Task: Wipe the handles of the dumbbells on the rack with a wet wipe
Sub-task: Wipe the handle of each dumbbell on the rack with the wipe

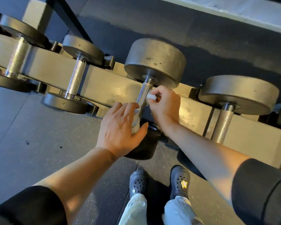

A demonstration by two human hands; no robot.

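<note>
The dumbbell being cleaned (154, 62) lies across the rack (107, 85), third from the left in the row, its knurled handle (143, 96) running from the big far head down toward the near head, which sits low under the hands; the left hand (120, 129) lies over the near end of the handle, fingers loosely bent over the bar and a pale wet wipe (135, 124) tucked under the palm against the metal, thumb out toward the near head; whether the fingers truly clamp the wipe I cannot tell; the right hand (165, 104) sits just right of the handle, its grip pinched on a small white piece (151, 96) that touches the bar's side; a smaller dumbbell (75, 77) rests to the left, another (234, 95) to the right; grey clogs (179, 181) stand on the speckled floor (39, 135) below.
</note>
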